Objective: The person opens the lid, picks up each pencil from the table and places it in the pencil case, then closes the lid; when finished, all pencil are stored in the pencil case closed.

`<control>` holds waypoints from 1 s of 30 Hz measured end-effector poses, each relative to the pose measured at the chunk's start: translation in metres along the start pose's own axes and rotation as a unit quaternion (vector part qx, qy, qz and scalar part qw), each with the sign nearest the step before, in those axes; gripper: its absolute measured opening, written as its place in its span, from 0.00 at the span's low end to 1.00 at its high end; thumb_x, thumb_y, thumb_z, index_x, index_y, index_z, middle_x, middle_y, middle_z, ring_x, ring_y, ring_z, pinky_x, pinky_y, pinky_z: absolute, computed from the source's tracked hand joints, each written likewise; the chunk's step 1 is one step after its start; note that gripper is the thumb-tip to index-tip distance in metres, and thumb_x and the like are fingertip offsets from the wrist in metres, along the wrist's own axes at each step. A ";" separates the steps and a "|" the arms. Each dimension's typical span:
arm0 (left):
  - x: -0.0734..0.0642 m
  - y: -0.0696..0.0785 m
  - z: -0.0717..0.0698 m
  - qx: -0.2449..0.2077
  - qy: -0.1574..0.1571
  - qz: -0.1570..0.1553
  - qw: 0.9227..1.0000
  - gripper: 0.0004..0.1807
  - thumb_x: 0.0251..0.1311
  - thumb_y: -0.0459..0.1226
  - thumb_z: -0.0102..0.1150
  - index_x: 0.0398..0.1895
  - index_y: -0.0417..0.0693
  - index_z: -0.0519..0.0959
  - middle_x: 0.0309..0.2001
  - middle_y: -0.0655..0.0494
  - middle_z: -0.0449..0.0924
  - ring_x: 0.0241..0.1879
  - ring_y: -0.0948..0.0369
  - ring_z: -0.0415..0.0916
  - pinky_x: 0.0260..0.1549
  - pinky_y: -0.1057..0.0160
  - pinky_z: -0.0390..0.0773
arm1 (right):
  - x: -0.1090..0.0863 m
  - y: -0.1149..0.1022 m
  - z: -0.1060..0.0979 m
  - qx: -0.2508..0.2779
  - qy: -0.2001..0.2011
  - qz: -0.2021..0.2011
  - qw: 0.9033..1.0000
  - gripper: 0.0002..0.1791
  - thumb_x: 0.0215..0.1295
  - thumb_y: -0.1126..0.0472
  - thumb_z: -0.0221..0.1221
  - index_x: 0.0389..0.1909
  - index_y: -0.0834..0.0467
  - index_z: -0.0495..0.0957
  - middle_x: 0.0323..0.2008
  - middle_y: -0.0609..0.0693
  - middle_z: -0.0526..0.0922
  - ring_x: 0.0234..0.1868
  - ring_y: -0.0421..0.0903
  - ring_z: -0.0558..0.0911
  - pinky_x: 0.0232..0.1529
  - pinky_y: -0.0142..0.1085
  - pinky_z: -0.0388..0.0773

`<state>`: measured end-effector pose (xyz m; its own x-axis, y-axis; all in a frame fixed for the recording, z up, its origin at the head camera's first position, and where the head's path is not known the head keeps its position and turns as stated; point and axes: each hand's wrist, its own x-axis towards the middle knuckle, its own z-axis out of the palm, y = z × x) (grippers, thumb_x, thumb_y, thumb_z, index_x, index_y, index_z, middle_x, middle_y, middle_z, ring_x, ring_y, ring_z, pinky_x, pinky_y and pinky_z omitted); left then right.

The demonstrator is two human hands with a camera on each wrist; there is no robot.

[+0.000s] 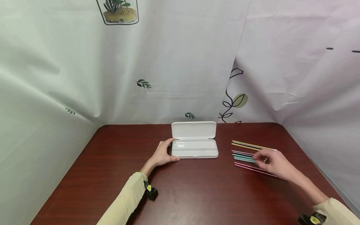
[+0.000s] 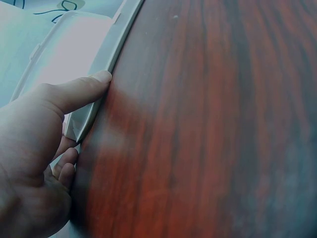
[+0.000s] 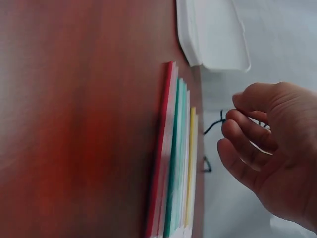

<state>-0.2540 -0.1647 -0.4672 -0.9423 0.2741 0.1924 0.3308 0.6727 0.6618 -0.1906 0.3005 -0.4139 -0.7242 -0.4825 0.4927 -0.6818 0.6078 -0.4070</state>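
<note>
A white pencil case [image 1: 187, 153] lies with its lid [image 1: 194, 130] raised at the back of the table. Shallow compartments divide its base. My left hand [image 1: 163, 153] grips the left end of the case, thumb [image 2: 88, 91] on the front edge and fingers around toward the back corner. Over the pencils hovers my right hand [image 1: 274, 162], fingers loosely curved with nothing between them. Beneath it are slim pencils in groups: yellow pencils [image 1: 244, 144] at the back, teal pencils [image 1: 242, 158] in the middle, and red pencils [image 1: 250, 168] nearest me. The right hand partly hides their right ends.
The dark red wooden table [image 1: 194, 193] has rounded back corners. A pale cloth [image 1: 180, 62] printed with leaves and plants hangs behind it and along both sides. Each sleeve ends in a black wrist camera, such as the left wrist camera [image 1: 152, 193].
</note>
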 end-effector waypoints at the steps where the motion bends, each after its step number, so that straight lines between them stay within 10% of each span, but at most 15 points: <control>1: 0.000 0.000 0.000 0.001 -0.001 0.000 1.000 0.49 0.39 0.41 0.83 0.69 0.48 0.70 0.51 0.46 0.75 0.55 0.50 0.66 0.54 0.49 0.68 | -0.007 0.002 0.000 -0.004 0.002 0.001 1.000 0.18 0.44 0.76 0.72 0.32 0.53 0.83 0.29 0.40 0.82 0.30 0.33 0.78 0.29 0.26 0.72; 11: 0.000 0.002 0.000 -0.005 -0.009 -0.004 1.000 0.49 0.40 0.41 0.82 0.70 0.49 0.69 0.52 0.46 0.74 0.56 0.50 0.65 0.55 0.48 0.68 | -0.056 0.011 -0.003 -0.078 0.046 0.015 0.996 0.23 0.35 0.77 0.74 0.31 0.50 0.82 0.31 0.38 0.79 0.30 0.34 0.79 0.32 0.21 0.70; 30: -0.001 0.002 -0.001 -0.005 -0.008 -0.011 1.000 0.49 0.40 0.41 0.82 0.70 0.50 0.69 0.53 0.46 0.73 0.56 0.50 0.65 0.55 0.47 0.67 | -0.073 0.021 0.001 -0.115 0.044 0.010 0.992 0.24 0.33 0.76 0.74 0.30 0.50 0.82 0.32 0.37 0.77 0.31 0.34 0.78 0.33 0.20 0.70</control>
<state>-0.2525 -0.1640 -0.4657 -0.9480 0.2712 0.1665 0.3104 0.6723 0.6721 -0.1520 0.3475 -0.4590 -0.7193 -0.4181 0.5548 -0.6181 0.7498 -0.2364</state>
